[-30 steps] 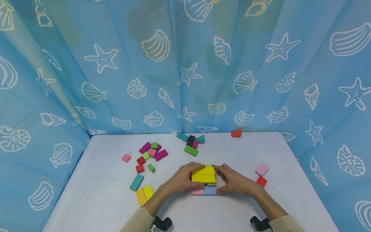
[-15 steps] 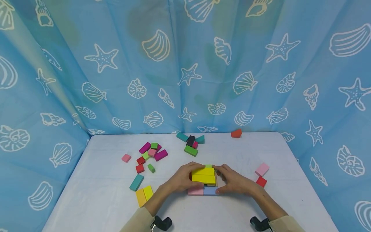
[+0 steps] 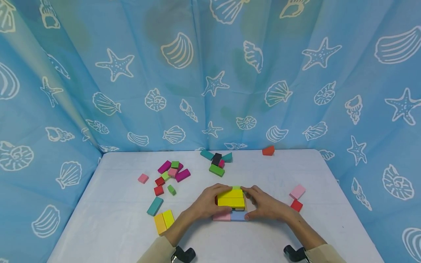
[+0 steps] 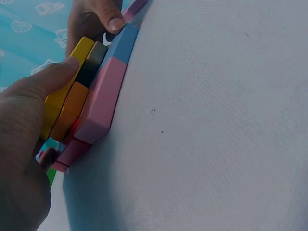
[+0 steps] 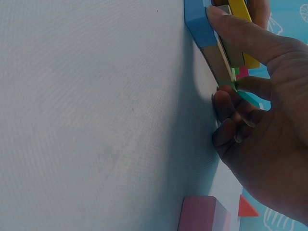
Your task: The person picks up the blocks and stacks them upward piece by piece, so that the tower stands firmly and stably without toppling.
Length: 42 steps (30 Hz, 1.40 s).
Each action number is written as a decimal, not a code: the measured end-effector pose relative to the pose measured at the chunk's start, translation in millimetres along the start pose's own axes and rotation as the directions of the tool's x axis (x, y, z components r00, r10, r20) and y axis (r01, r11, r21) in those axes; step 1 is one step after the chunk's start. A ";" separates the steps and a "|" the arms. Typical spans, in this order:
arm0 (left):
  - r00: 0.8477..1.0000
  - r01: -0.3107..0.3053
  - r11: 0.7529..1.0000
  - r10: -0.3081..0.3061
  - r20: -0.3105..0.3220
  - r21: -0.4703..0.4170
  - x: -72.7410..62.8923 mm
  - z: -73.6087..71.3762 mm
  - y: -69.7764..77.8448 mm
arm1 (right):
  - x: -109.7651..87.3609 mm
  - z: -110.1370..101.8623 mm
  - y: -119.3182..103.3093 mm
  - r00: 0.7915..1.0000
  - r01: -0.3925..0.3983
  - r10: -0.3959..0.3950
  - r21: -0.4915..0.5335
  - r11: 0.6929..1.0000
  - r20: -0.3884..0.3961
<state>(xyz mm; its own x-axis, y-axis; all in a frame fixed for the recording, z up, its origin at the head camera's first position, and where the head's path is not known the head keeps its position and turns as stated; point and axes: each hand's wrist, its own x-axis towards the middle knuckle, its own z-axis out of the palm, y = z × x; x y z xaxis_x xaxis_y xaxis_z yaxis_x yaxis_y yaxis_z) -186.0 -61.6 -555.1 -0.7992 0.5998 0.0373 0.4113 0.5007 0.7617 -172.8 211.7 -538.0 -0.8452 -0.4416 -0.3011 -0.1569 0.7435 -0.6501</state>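
A low stack of coloured wooden blocks stands between both hands, with two yellow blocks (image 3: pixel 231 202) side by side on top. My left hand (image 3: pixel 208 202) holds the left side, its thumb on the near yellow edge and its fingers at the back. Under the yellow are an orange block (image 4: pixel 70 110) and, at the front of the base, a pink block (image 4: pixel 102 101) and a blue block (image 3: pixel 239 216). My right hand (image 3: pixel 264 204) spans the right side, thumb on the blue block, index finger at the light green block (image 3: pixel 236 187) behind. The stack's inside is mostly hidden.
Loose blocks lie around on the white table (image 3: pixel 108 219): a magenta, green and red group at the left, a teal block (image 3: pixel 155 206), a yellow-orange pair (image 3: pixel 163 222), a group at the back around a black block (image 3: pixel 216 159), and pink (image 3: pixel 297 191) and red (image 3: pixel 296 205) blocks at the right.
The near yellow block has shifted very slightly under the hands. Otherwise both hands and the loose blocks keep their places.
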 end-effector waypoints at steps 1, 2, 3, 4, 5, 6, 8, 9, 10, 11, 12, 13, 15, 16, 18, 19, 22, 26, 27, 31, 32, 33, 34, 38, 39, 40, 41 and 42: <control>1.000 -0.001 1.000 0.001 -0.001 0.002 -0.1 0.0 0.2 | 0.0 -0.1 -0.3 1.000 -0.003 0.003 -0.001 1.000 -0.002; 1.000 0.000 1.000 0.000 0.000 0.005 0.0 -0.1 0.2 | 0.0 -0.3 -0.6 1.000 -0.002 0.002 -0.003 1.000 -0.004; 1.000 -0.001 1.000 0.001 0.001 0.006 0.0 -0.2 0.2 | 0.1 -0.4 -0.8 1.000 -0.002 0.002 -0.004 1.000 -0.004; 1.000 -0.006 1.000 0.006 -0.001 0.009 -0.2 -0.2 0.6 | 0.2 -0.5 -0.9 1.000 -0.001 0.001 -0.008 1.000 -0.001; 1.000 -0.007 1.000 0.007 -0.001 0.012 -0.3 -0.2 0.6 | 0.3 -0.6 -0.9 1.000 -0.003 0.003 -0.006 1.000 0.000; 1.000 -0.009 1.000 0.009 -0.002 0.013 -0.4 -0.2 0.7 | 0.4 -0.7 -0.9 1.000 -0.004 0.004 -0.005 1.000 0.000; 1.000 -0.013 1.000 0.013 -0.002 0.016 -0.6 -0.3 0.9 | 0.5 -0.8 -0.8 1.000 -0.003 0.003 -0.003 1.000 0.002; 1.000 -0.014 1.000 0.014 -0.002 0.016 -0.7 -0.3 0.9 | 0.5 -0.8 -0.8 1.000 -0.003 0.003 -0.001 1.000 0.004; 1.000 -0.014 1.000 0.014 -0.002 0.017 -0.9 -0.3 1.1 | 0.7 -0.7 -0.5 1.000 -0.002 0.002 0.000 1.000 0.005; 1.000 -0.012 1.000 0.012 -0.002 0.015 -1.1 -0.3 1.1 | 0.7 -0.4 -0.4 1.000 -0.002 0.001 0.002 1.000 0.003; 1.000 -0.014 1.000 0.014 -0.003 0.012 -1.3 -0.2 1.3 | 0.7 -0.4 -0.4 1.000 0.000 0.000 0.002 1.000 0.003; 1.000 -0.014 1.000 0.014 -0.004 0.010 -1.3 -0.5 1.5 | 0.9 -0.4 -0.4 1.000 0.002 -0.002 0.002 1.000 0.002; 1.000 -0.017 1.000 0.017 -0.005 0.009 -1.5 -0.6 1.5 | 1.2 -0.3 -0.4 1.000 0.002 -0.002 -0.001 1.000 0.004; 1.000 -0.017 1.000 0.017 -0.006 0.008 -1.6 -0.7 1.6 | 1.3 -0.3 -0.5 1.000 0.003 -0.003 -0.003 1.000 0.004; 1.000 -0.018 1.000 0.018 -0.006 0.005 -1.7 -0.6 1.0 | 1.3 -0.5 -1.1 1.000 0.005 -0.005 -0.002 1.000 0.006; 1.000 -0.018 1.000 0.018 -0.006 0.004 -1.7 -0.5 0.8 | 1.5 -0.4 -1.0 1.000 0.005 -0.005 -0.002 1.000 0.006; 1.000 -0.018 1.000 0.018 -0.006 0.004 -1.3 0.3 -0.3 | 1.4 -0.2 -1.3 1.000 0.007 -0.007 -0.005 1.000 0.006; 1.000 -0.015 1.000 0.015 -0.002 0.014 -0.7 1.3 -0.9 | 0.6 -0.6 -1.8 1.000 0.004 -0.004 -0.008 1.000 0.004; 1.000 -0.014 1.000 0.014 -0.001 0.019 -1.0 1.1 -0.7 | 0.5 -0.6 -2.1 1.000 0.003 -0.003 -0.006 1.000 0.003; 1.000 0.010 1.000 -0.010 -0.024 0.019 -3.8 -4.2 1.8 | 0.0 -0.6 -2.6 1.000 0.000 0.000 0.004 1.000 0.008; 0.999 0.025 0.999 -0.024 -0.036 0.021 -5.5 -8.1 3.0 | 0.1 -0.5 -3.0 1.000 0.000 0.000 0.009 1.000 0.009; 0.998 0.043 0.999 -0.042 -0.048 0.022 -7.4 -12.9 3.9 | 0.3 -0.4 -3.3 1.000 -0.002 0.002 0.014 1.000 0.012; 0.997 0.058 0.998 -0.057 -0.057 0.015 -9.5 -18.6 4.3 | 0.6 -0.4 -3.7 1.000 -0.003 0.003 0.018 1.000 0.015; 0.991 0.116 0.993 -0.114 -0.064 0.022 -22.8 -48.0 1.2 | 1.9 -0.7 -4.7 1.000 -0.017 0.016 0.040 0.999 0.022; 0.990 0.128 0.991 -0.126 -0.062 0.027 -28.0 -55.3 -0.5 | 1.9 -0.6 -4.3 1.000 -0.024 0.023 0.040 0.999 0.019; 0.989 0.142 0.989 -0.140 -0.058 0.035 -34.1 -62.6 -2.7 | 1.7 -1.0 -4.5 0.999 -0.027 0.026 0.040 0.999 0.019; 0.985 0.165 0.985 -0.163 -0.056 0.053 -41.1 -69.5 -5.3 | 1.4 -1.3 -4.5 0.999 -0.028 0.028 0.038 0.999 0.017; 0.982 0.187 0.980 -0.184 -0.053 0.071 -48.8 -75.8 -8.0 | 1.2 -1.7 -4.3 0.999 -0.028 0.028 0.034 0.999 0.015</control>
<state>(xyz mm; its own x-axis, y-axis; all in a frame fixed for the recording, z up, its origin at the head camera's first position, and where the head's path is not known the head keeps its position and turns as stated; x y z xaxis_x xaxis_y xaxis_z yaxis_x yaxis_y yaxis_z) -183.5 -142.3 -514.0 -0.8834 0.4634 -0.0690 0.2842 0.6470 0.7076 -173.9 208.8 -534.3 -0.8415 -0.4282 -0.3295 -0.1156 0.7384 -0.6644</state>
